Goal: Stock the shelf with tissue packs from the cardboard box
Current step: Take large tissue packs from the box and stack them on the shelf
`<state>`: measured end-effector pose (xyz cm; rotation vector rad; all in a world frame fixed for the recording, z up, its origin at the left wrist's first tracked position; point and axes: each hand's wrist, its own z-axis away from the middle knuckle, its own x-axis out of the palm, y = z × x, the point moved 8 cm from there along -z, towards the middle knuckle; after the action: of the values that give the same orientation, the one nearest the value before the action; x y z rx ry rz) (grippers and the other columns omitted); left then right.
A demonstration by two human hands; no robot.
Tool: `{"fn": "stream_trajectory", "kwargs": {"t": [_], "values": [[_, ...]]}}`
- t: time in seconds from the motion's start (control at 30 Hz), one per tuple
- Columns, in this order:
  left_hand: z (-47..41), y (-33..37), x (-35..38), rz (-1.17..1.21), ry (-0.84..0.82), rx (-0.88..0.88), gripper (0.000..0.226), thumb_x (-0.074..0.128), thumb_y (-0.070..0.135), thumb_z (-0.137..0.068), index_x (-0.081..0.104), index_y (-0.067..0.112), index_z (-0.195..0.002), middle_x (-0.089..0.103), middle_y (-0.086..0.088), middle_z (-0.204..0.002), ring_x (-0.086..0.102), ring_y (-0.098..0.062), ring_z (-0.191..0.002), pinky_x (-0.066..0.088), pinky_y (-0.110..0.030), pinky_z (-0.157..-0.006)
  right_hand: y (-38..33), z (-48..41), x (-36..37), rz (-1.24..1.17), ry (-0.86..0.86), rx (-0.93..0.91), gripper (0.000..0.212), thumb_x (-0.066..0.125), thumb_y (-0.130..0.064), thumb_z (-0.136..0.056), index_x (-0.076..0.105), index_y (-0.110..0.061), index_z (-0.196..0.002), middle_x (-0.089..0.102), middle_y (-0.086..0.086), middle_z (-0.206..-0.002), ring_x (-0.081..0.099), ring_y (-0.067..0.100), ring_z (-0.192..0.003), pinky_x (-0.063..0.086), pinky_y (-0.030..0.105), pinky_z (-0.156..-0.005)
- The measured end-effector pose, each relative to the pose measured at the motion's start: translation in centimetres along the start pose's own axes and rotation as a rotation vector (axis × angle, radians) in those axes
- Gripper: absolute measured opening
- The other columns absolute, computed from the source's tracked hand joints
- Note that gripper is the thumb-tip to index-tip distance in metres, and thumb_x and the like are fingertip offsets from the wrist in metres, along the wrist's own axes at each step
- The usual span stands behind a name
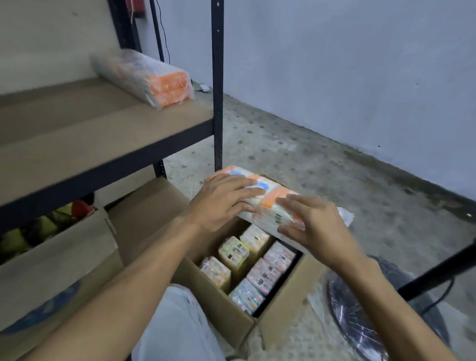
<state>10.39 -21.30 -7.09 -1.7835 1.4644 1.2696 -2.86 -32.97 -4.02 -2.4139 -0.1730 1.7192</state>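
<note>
An open cardboard box (219, 300) stands on the floor in front of me, with several tissue packs (254, 266) standing upright inside. Above the box I hold a long orange-and-white tissue pack (269, 194) in clear wrap. My left hand (222, 201) lies on its left end and my right hand (314, 225) grips its right end. On the brown shelf board (76, 133) of the black metal rack lies another orange tissue pack (148, 77), near the back right corner.
A second cardboard box (41, 280) with green and red items sits under the shelf at left. The rack's black post (217, 77) rises just behind the held pack. A floor fan (362, 319) and its black pole (447, 271) lie at right. Grey wall behind.
</note>
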Motion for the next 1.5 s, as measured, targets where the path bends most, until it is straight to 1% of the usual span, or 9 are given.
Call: {"fn": "stream_trajectory", "kwargs": {"t": [0.2,0.4,0.57,0.7,0.9,1.1,1.23,1.4,1.5], "values": [[-1.2,1.1,-7.4,-0.114,0.044,0.052,0.042,0.045,0.05,-0.095,0.053,0.036,-0.134,0.053,0.01,-0.14,0.046,-0.013,-0.13,0.031,-0.037,-0.11,-3.1,-1.1,-5.2,0.028,0.121,-0.035,0.055,0.076,-0.038,-0.074,0.06,-0.02,-0.124,0.063,0.007,-0.124,0.062,0.029,-0.108,0.051,0.046,-0.083],[-0.1,-0.6,-15.1,-0.195,0.126,0.026,0.04,0.053,0.041,-0.094,0.054,0.035,-0.134,0.053,0.009,-0.139,0.046,-0.016,-0.129,0.032,-0.038,-0.108,-8.0,-4.3,-8.1,0.027,0.206,-0.115,0.055,0.071,-0.04,-0.079,0.055,-0.025,-0.129,0.059,0.002,-0.13,0.056,0.025,-0.117,0.046,0.048,-0.09],[3.3,-4.7,-20.1,-0.275,0.128,-0.073,0.043,0.043,0.052,-0.094,0.05,0.04,-0.135,0.05,0.013,-0.141,0.043,-0.012,-0.132,0.03,-0.038,-0.111,-13.6,-8.5,-7.6,-0.018,0.199,-0.182,0.055,0.071,-0.04,-0.078,0.055,-0.026,-0.129,0.058,0.002,-0.131,0.054,0.026,-0.117,0.043,0.049,-0.094],[6.8,-8.7,-23.3,-0.298,0.126,-0.176,0.041,0.046,0.045,-0.095,0.052,0.038,-0.135,0.051,0.012,-0.142,0.043,-0.012,-0.132,0.025,-0.032,-0.113,-18.6,-12.0,-6.1,-0.068,0.184,-0.237,0.054,0.07,-0.04,-0.078,0.055,-0.026,-0.129,0.06,0.001,-0.127,0.054,0.025,-0.115,0.044,0.045,-0.092],[10.9,-14.1,-25.9,-0.312,0.053,-0.305,0.051,0.031,0.051,-0.092,0.047,0.036,-0.138,0.046,0.009,-0.146,0.037,-0.012,-0.137,0.022,-0.034,-0.115,-24.8,-16.2,-3.5,-0.087,0.164,-0.279,0.052,0.068,-0.037,-0.08,0.054,-0.026,-0.129,0.061,-0.001,-0.124,0.052,0.026,-0.115,0.04,0.042,-0.092],[12.6,-18.1,-26.0,-0.276,0.045,-0.385,0.047,0.05,0.03,-0.097,0.039,0.034,-0.143,0.037,0.01,-0.152,0.026,-0.011,-0.143,0.016,-0.035,-0.118,-28.1,-19.7,-1.0,-0.018,0.154,-0.263,0.046,0.068,-0.036,-0.078,0.058,-0.027,-0.122,0.062,0.0,-0.12,0.051,0.028,-0.114,0.035,0.042,-0.092],[13.0,-19.7,-25.8,-0.283,0.093,-0.404,0.05,0.053,0.027,-0.096,0.039,0.031,-0.144,0.035,0.005,-0.153,0.024,-0.014,-0.145,0.017,-0.039,-0.119,-29.1,-21.3,0.2,-0.012,0.181,-0.235,0.045,0.071,-0.037,-0.077,0.06,-0.025,-0.119,0.063,0.001,-0.117,0.05,0.029,-0.113,0.033,0.043,-0.093],[14.6,-20.8,-25.6,-0.273,0.237,-0.675,0.062,0.052,0.036,-0.095,0.026,0.026,-0.15,0.02,0.004,-0.16,0.015,-0.017,-0.147,0.018,-0.042,-0.118,-30.3,-22.6,1.4,-0.016,0.151,-0.181,0.045,0.066,-0.038,-0.082,0.055,-0.024,-0.124,0.059,0.003,-0.123,0.045,0.029,-0.118,0.027,0.043,-0.098],[16.1,-21.1,-24.6,-0.165,0.257,-0.897,0.077,0.049,0.049,-0.093,0.009,0.022,-0.154,0.006,0.004,-0.162,0.009,-0.017,-0.148,0.016,-0.042,-0.118,-30.7,-23.0,1.1,-0.092,0.163,-0.189,0.053,0.054,-0.054,-0.086,0.053,-0.024,-0.129,0.057,0.004,-0.129,0.047,0.029,-0.121,0.033,0.045,-0.101]]}}
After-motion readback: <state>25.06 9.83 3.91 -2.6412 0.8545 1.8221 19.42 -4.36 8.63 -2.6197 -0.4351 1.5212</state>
